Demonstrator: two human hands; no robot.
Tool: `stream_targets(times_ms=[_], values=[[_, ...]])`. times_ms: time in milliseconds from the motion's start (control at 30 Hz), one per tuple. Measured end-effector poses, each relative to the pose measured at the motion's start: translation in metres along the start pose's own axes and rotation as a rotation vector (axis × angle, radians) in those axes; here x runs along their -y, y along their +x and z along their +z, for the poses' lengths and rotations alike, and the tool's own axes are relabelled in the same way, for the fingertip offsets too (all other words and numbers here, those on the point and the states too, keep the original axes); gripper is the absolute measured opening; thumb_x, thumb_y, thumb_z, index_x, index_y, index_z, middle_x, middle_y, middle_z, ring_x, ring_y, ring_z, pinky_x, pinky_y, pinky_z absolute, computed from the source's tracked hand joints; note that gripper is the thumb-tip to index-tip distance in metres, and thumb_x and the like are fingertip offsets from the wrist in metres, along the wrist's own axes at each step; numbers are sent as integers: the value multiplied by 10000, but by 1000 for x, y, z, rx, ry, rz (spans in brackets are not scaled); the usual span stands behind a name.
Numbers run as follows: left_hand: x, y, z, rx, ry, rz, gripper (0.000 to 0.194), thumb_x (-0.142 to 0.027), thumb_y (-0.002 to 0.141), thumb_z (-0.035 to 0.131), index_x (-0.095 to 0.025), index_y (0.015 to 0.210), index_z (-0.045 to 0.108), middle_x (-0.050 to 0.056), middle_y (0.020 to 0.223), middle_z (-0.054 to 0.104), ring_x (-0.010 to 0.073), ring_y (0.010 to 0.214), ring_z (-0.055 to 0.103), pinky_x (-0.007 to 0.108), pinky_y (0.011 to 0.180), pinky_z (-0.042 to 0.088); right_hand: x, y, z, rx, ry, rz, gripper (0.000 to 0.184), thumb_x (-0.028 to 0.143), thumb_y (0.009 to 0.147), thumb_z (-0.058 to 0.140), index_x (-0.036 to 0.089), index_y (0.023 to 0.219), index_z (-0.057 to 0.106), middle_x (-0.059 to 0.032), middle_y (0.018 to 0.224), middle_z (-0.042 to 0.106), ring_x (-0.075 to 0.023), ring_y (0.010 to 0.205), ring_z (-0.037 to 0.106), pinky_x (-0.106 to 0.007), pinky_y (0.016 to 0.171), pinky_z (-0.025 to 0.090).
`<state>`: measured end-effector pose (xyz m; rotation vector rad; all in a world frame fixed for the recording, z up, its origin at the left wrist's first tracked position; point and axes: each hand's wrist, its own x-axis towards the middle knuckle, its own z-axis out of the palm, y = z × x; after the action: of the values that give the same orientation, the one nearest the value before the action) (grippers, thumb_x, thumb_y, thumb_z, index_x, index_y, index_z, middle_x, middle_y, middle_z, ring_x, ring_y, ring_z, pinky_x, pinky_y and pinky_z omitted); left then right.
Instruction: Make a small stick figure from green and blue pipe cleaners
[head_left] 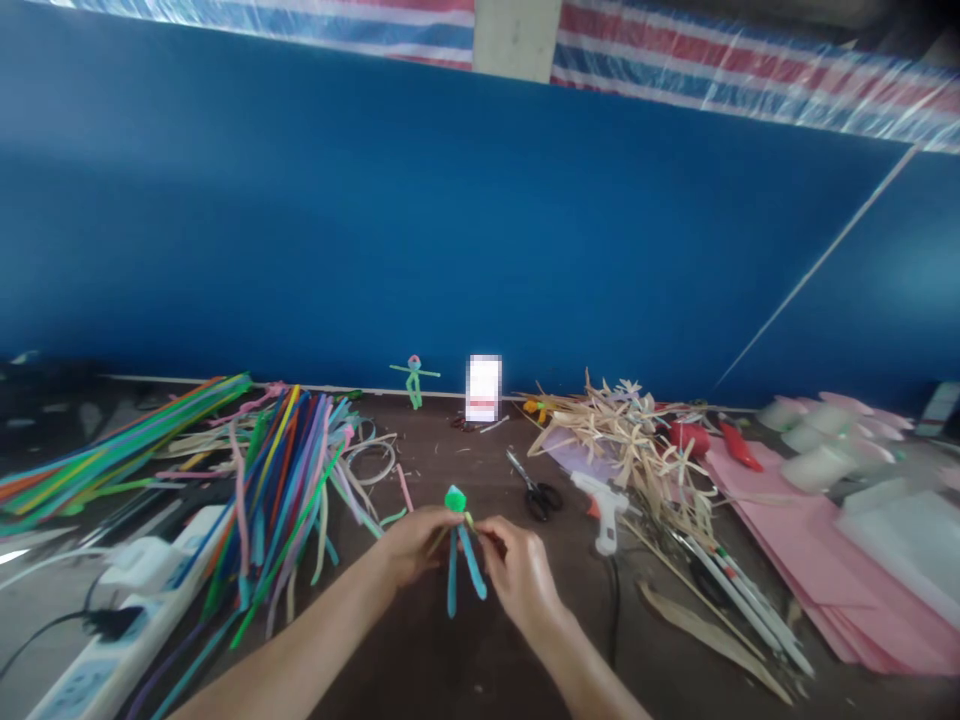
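Note:
Over the near middle of the dark table, my left hand (418, 540) pinches a small pipe-cleaner figure (456, 500) just below its green, ball-like top. Two blue pipe-cleaner legs (471, 565) hang down from it between my hands. My right hand (517, 565) has its fingertips closed at the figure's right side, on a short yellowish pipe cleaner (470, 522). Whether that strand is joined to the figure cannot be made out. Beyond my hands, a green pipe-cleaner figure (414, 384) with outstretched arms stands by the blue wall.
Loose pipe cleaners (285, 480) and a white power strip (127, 640) lie on the left. Black-handled scissors (538, 492), a white glue gun (609, 510), straw-like stars (637, 440) and pink sheets (832, 570) are on the right. A blurred-out lit screen (484, 388) stands at the back.

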<state>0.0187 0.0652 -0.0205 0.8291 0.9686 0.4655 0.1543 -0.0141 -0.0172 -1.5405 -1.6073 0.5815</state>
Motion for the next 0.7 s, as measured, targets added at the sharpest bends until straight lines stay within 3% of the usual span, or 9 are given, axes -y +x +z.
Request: stream_targets(times_ms=[100,200,333,467,633,700], values=[[-1,-2,-1,67,-96,-61,129,-238,545,618,-124,592,577,-5,525,584,116,508,532,234,546,405,-11,5,7,62,284,136,170,185,752,447,170,786,613,-20,668,603,-126,547,563,-198,481,428],[-4,-3,-2,151,-89,8,130,-214,543,645,-114,609,594,11,530,603,128,518,551,250,574,419,-15,9,8,155,477,184,170,194,727,484,154,827,615,-8,624,581,-121,524,546,-207,470,443],[-11,-7,1,194,-17,81,161,-201,522,689,-108,625,608,15,564,622,118,522,549,241,579,412,-13,14,0,218,507,163,149,240,722,529,148,793,622,7,590,565,-102,505,517,-200,480,420],[-17,-14,4,171,67,108,193,-219,514,714,-114,648,624,-6,582,618,112,556,544,237,609,402,-12,16,-2,166,512,171,113,251,697,568,142,721,588,7,594,568,-99,519,509,-194,478,398],[-23,-21,3,290,146,150,247,-217,491,736,-112,685,626,-5,637,615,114,594,536,236,622,395,-12,15,2,171,690,239,162,276,680,588,152,761,523,25,552,560,-95,480,513,-188,444,375],[-25,-22,4,287,128,132,257,-215,485,739,-117,691,619,-8,634,612,112,594,538,233,622,396,-12,15,2,173,706,242,158,272,677,589,149,751,523,35,527,542,-81,447,487,-182,429,358]])
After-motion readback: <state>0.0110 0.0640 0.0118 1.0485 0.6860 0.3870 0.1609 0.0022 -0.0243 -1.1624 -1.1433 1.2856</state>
